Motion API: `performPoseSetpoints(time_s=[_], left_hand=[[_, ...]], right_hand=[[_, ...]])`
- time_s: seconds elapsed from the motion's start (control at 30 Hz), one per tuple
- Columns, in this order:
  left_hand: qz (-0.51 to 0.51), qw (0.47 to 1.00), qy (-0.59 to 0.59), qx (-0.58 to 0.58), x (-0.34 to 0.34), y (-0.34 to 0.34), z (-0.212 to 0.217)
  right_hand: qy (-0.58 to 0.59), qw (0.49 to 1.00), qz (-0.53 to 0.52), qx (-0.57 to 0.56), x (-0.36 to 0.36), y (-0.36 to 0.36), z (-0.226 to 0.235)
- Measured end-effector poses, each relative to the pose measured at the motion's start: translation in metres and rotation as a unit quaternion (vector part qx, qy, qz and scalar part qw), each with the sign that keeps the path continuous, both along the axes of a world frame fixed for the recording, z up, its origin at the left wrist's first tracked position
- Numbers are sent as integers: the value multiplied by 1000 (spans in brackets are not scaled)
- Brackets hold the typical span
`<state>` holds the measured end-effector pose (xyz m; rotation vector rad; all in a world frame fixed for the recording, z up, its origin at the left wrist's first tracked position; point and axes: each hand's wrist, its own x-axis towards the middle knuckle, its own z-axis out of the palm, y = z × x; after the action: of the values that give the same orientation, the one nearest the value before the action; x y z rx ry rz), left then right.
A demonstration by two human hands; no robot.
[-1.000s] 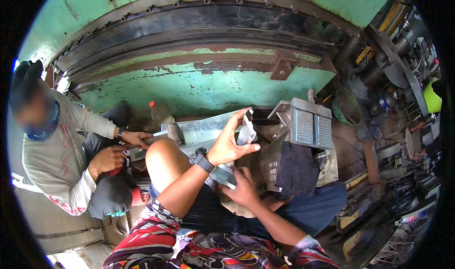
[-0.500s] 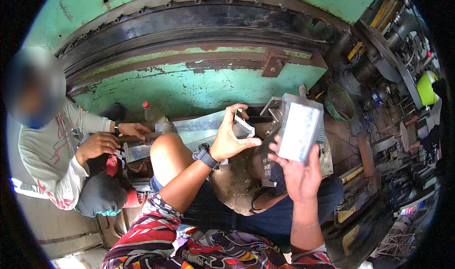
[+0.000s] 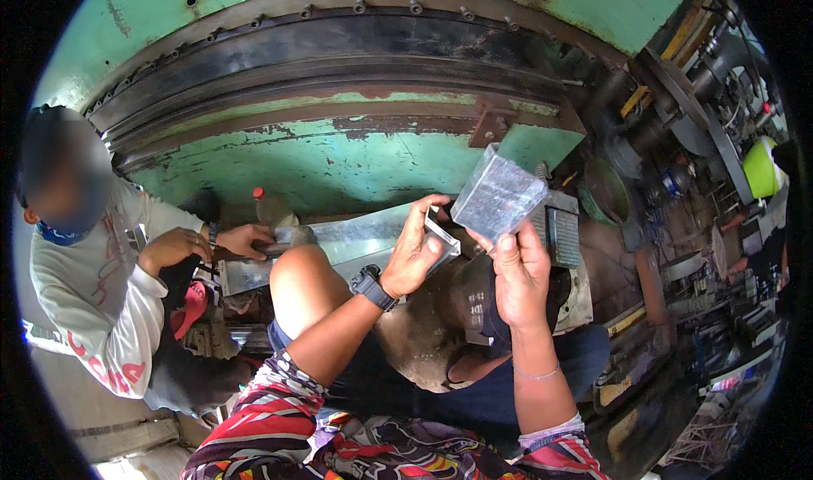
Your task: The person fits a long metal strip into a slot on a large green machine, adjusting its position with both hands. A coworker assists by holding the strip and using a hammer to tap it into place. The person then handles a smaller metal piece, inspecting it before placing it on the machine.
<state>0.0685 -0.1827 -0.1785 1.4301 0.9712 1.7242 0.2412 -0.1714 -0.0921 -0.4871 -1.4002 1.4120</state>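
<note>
Overhead, the right hand (image 3: 521, 268) grips a grey metal block (image 3: 498, 194) by its lower edge.

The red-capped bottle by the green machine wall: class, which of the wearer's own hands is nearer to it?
Left. The left hand, holding a small metal piece, is right of the bottle. The right hand, holding up a folded metal sheet, lies farther right still.

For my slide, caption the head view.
Right hand lifts a folded metal sheet; left hand holds a smaller piece.
</note>
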Motion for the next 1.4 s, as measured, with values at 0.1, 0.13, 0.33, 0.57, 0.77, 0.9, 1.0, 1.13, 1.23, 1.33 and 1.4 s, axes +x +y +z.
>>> performPoseSetpoints(time_s=[0.1,0.13,0.33,0.57,0.77,0.9,1.0,1.13,1.23,1.33,1.4], left_hand=[[1,1000,-20,5,4,1,-3],[7,1000,-21,-1,5,1,-5],[72,996,14,50,8,6,-2],[91,994,-12,60,10,9,1],[143,986,29,76,7,9,-1],[158,984,36,75,8,10,0],[156,984,41,73,8,10,1],[165,982,56,77,10,11,-5],[174,978,79,81,8,12,-5],[172,979,65,91,13,12,-7],[168,980,52,96,14,13,-11]], right_hand=[[-72,996,-31,51,-6,0,-16],[-68,996,-25,51,-10,-1,-18],[-74,995,-49,43,-7,0,-35],[-74,995,-47,44,-8,6,-34],[-70,994,-66,54,-15,5,-35],[-71,995,-57,35,-11,9,-40],[-39,998,-54,21,-10,9,-44],[-1,999,-49,3,-13,7,-46],[8,999,-45,2,-13,7,-47],[11,999,-45,9,-14,7,-52],[2,998,-55,21,-16,5,-48]])
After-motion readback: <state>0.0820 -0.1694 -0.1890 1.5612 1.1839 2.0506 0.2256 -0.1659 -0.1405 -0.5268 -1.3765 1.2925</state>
